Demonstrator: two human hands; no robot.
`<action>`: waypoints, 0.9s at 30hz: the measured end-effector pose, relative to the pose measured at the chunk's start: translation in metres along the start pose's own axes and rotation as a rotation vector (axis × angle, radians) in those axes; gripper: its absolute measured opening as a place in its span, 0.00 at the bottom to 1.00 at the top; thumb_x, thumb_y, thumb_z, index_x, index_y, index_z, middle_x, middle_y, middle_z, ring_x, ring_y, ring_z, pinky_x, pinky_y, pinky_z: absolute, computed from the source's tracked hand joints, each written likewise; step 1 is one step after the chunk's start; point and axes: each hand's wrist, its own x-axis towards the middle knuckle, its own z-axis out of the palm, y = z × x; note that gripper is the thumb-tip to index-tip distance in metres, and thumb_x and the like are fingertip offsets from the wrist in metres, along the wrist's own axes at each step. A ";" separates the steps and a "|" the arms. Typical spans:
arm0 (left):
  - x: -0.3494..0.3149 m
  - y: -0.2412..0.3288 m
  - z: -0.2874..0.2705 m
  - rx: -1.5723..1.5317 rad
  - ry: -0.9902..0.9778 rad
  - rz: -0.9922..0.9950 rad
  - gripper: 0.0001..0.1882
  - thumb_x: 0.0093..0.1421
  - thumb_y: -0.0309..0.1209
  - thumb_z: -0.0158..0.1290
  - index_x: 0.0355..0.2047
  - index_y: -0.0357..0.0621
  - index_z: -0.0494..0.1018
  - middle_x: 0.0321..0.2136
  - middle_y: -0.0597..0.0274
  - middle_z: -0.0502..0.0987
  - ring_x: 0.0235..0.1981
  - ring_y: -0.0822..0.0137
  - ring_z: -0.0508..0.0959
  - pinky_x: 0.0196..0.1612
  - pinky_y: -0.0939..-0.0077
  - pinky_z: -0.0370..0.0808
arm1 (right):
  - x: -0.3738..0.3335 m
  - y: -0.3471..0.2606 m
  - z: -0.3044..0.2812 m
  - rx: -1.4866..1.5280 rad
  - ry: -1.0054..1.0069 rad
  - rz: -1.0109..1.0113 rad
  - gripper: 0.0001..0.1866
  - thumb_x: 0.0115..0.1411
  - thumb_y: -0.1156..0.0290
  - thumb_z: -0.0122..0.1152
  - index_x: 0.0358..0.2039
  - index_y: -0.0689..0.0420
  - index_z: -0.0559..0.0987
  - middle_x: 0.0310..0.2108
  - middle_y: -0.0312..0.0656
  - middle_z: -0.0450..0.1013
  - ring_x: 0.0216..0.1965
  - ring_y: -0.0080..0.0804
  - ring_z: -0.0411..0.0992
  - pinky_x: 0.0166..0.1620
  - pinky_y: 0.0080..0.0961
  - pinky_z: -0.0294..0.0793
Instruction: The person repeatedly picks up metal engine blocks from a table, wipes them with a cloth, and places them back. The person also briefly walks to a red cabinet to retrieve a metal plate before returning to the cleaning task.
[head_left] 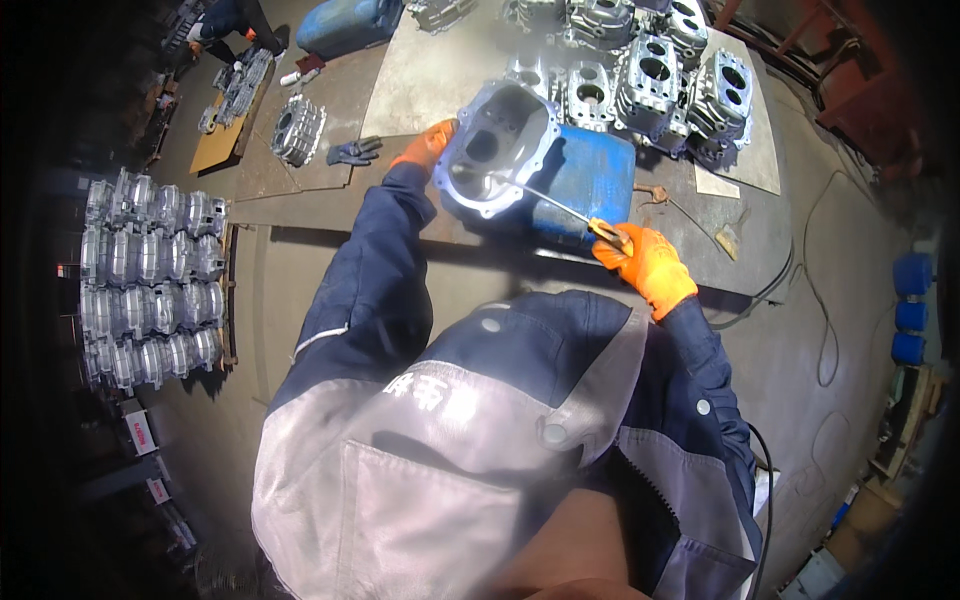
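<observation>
A grey metal engine housing (505,120) is tilted with its oval open face toward me, at the near edge of the workbench. My left hand (428,146), in an orange glove, grips its left rim; the fingertips are partly hidden behind it. A blue plastic drum (590,180) lies right beside and behind the housing. My right hand (652,268), also orange-gloved, is closed round the yellow-and-black handle of what looks like an air blow gun (560,206). Its long thin metal nozzle reaches into the housing's opening.
Several finished-looking engine castings (655,75) crowd the bench's far right. A dark glove (354,151) and another casting (298,130) lie left. Stacked housings (150,270) stand on a pallet at left. A hose (825,300) trails across the right floor. Another person (235,22) bends over parts, far left.
</observation>
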 end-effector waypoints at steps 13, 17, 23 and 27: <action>0.027 -0.031 0.024 0.078 0.036 -0.001 0.21 0.69 0.41 0.51 0.59 0.49 0.70 0.40 0.56 0.79 0.40 0.68 0.75 0.45 0.76 0.73 | 0.103 -0.023 0.028 0.054 0.179 0.166 0.25 0.57 0.49 0.64 0.45 0.57 0.80 0.42 0.55 0.78 0.48 0.53 0.75 0.50 0.42 0.72; 0.014 -0.018 0.023 0.317 0.094 -0.035 0.26 0.67 0.47 0.51 0.61 0.49 0.68 0.44 0.54 0.80 0.44 0.63 0.79 0.48 0.74 0.74 | 0.102 -0.039 0.028 -0.042 -0.029 0.024 0.24 0.58 0.50 0.63 0.42 0.59 0.82 0.40 0.54 0.79 0.44 0.54 0.75 0.47 0.44 0.72; 0.016 -0.021 0.014 0.147 0.077 -0.004 0.26 0.67 0.43 0.53 0.61 0.45 0.68 0.42 0.57 0.80 0.42 0.66 0.78 0.46 0.77 0.73 | 0.076 -0.011 -0.019 0.248 0.008 0.249 0.22 0.60 0.56 0.63 0.48 0.59 0.79 0.30 0.40 0.79 0.24 0.31 0.76 0.29 0.33 0.74; 0.022 -0.033 0.017 0.151 0.122 -0.001 0.25 0.67 0.42 0.53 0.60 0.44 0.70 0.39 0.56 0.80 0.40 0.68 0.77 0.45 0.77 0.73 | 0.052 -0.001 -0.021 0.314 0.214 0.208 0.21 0.60 0.59 0.63 0.51 0.55 0.79 0.23 0.39 0.75 0.22 0.27 0.74 0.26 0.27 0.71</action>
